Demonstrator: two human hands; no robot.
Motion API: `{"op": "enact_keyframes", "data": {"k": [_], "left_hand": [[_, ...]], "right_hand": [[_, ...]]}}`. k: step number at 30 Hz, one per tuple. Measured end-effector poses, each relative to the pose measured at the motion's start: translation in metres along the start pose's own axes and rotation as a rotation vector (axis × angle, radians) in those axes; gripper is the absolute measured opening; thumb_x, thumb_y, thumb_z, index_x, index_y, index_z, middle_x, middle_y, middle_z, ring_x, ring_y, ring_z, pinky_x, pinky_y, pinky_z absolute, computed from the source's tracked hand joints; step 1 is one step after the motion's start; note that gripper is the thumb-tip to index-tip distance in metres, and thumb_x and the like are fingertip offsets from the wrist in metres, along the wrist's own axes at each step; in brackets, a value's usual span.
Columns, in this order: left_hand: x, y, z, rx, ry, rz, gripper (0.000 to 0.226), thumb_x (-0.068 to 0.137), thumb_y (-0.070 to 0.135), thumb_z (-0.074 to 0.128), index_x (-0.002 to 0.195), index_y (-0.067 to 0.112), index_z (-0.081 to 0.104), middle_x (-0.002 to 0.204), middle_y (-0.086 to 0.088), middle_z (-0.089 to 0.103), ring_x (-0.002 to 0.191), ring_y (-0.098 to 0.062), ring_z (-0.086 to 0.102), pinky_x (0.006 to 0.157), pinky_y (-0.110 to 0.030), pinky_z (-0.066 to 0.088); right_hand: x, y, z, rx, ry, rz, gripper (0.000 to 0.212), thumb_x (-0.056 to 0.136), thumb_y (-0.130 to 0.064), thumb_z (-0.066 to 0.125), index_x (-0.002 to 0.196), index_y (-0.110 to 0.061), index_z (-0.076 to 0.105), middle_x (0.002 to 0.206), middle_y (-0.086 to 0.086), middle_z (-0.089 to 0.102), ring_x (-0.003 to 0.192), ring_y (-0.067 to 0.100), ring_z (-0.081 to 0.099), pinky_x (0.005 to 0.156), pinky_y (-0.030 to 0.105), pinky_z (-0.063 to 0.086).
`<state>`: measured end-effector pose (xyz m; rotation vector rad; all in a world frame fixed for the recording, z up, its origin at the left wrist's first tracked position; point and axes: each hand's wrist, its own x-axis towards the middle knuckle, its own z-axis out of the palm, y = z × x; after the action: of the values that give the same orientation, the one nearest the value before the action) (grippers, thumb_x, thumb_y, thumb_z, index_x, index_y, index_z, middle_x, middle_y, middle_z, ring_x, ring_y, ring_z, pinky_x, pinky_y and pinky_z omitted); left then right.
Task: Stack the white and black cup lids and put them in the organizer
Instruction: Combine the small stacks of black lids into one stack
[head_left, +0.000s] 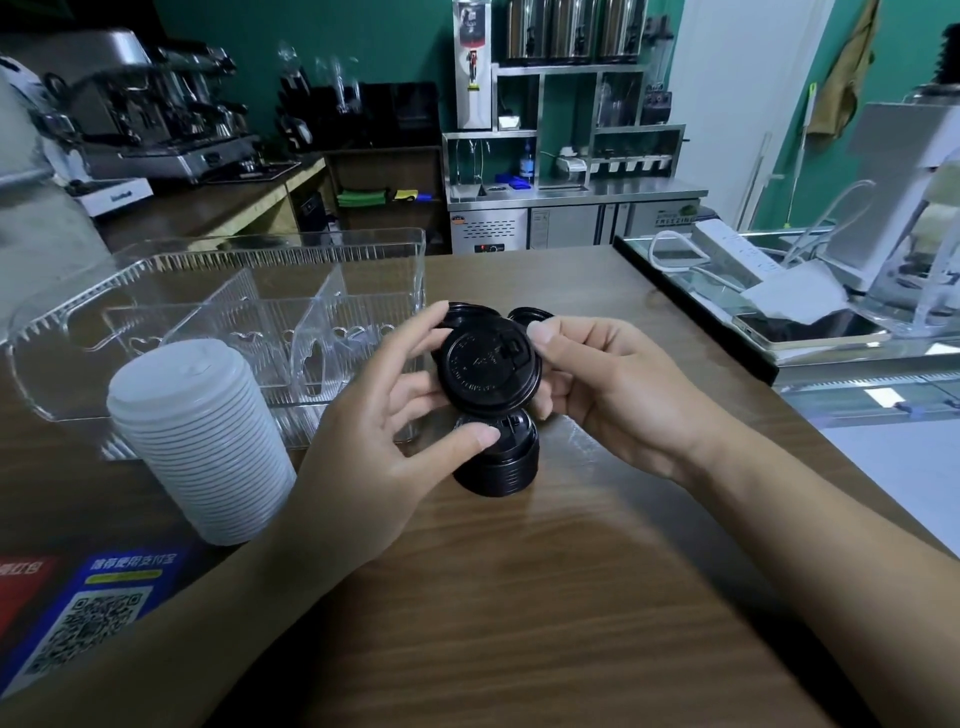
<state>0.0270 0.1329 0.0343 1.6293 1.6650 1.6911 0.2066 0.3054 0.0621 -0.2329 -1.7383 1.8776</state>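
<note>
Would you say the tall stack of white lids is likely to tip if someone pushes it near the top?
Probably yes: the white lid stack stands tall and already leans a bit. Its many thin lids likely make it light, so it would slide or topple on the smooth wooden counter.

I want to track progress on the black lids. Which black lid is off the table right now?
The black lid held by both hands, left hand and right hand, above the black lid stack. The other loose black lids lie behind on the table.
</note>
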Motion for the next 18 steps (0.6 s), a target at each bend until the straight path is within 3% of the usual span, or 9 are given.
{"op": "enact_keyframes", "data": {"k": [4,6,8,10,11,14,18], "left_hand": [[0.003,-0.003,-0.003,0.014,0.004,0.01,0.079,0.088,0.008,0.095,0.156,0.029,0.061,0.146,-0.002,0.073,0.132,-0.024,0.075,0.116,-0.046,0.06],[0.004,-0.005,-0.004,0.008,-0.001,-0.004,0.075,0.089,0.007,0.094,0.155,0.027,0.062,0.146,-0.005,0.074,0.132,-0.025,0.075,0.116,-0.049,0.06],[0.005,-0.007,-0.006,0.002,-0.015,-0.025,0.074,0.092,0.007,0.094,0.156,0.025,0.062,0.148,-0.004,0.073,0.136,-0.023,0.073,0.118,-0.049,0.059],[0.007,-0.009,-0.008,0.018,-0.04,-0.024,0.072,0.094,0.012,0.094,0.157,0.024,0.062,0.153,0.0,0.069,0.142,-0.021,0.07,0.12,-0.051,0.056],[0.007,-0.01,-0.008,0.032,-0.054,-0.018,0.071,0.095,0.014,0.093,0.158,0.026,0.062,0.155,0.004,0.067,0.145,-0.019,0.068,0.121,-0.051,0.055],[0.006,-0.013,-0.009,0.085,-0.082,-0.032,0.071,0.098,0.026,0.092,0.161,0.033,0.06,0.156,0.016,0.064,0.149,-0.013,0.063,0.125,-0.049,0.051],[0.005,-0.016,-0.009,0.154,-0.131,-0.051,0.079,0.097,0.042,0.083,0.169,0.03,0.054,0.164,0.019,0.061,0.155,-0.008,0.057,0.13,-0.048,0.046]], "right_hand": [[0.0,0.002,-0.001,-0.021,-0.077,0.029,0.028,0.108,-0.022,0.061,0.112,0.005,0.067,0.08,0.016,0.07,0.067,0.021,0.067,0.077,0.034,0.056],[-0.001,0.0,-0.002,-0.074,-0.065,-0.001,0.024,0.108,-0.016,0.063,0.12,0.003,0.07,0.086,0.014,0.076,0.071,0.02,0.072,0.078,0.034,0.059],[-0.002,-0.005,-0.006,-0.198,-0.026,-0.081,0.036,0.105,-0.007,0.068,0.14,-0.002,0.068,0.108,0.009,0.082,0.092,0.023,0.079,0.09,0.032,0.063],[-0.003,-0.01,-0.012,-0.334,-0.048,-0.138,0.053,0.099,-0.006,0.076,0.15,-0.01,0.065,0.135,0.007,0.078,0.118,0.031,0.076,0.107,0.041,0.061],[-0.003,-0.013,-0.014,-0.38,-0.075,-0.139,0.056,0.097,-0.007,0.08,0.151,-0.013,0.065,0.139,0.007,0.077,0.119,0.032,0.075,0.108,0.047,0.061],[-0.004,-0.012,-0.019,-0.554,-0.112,-0.146,0.056,0.092,-0.01,0.088,0.146,-0.015,0.071,0.133,0.007,0.08,0.117,0.034,0.076,0.106,0.06,0.06],[-0.003,-0.007,-0.023,-0.725,-0.05,-0.184,0.05,0.085,-0.021,0.096,0.132,-0.019,0.079,0.121,0.0,0.083,0.109,0.019,0.077,0.109,0.056,0.057]]}}
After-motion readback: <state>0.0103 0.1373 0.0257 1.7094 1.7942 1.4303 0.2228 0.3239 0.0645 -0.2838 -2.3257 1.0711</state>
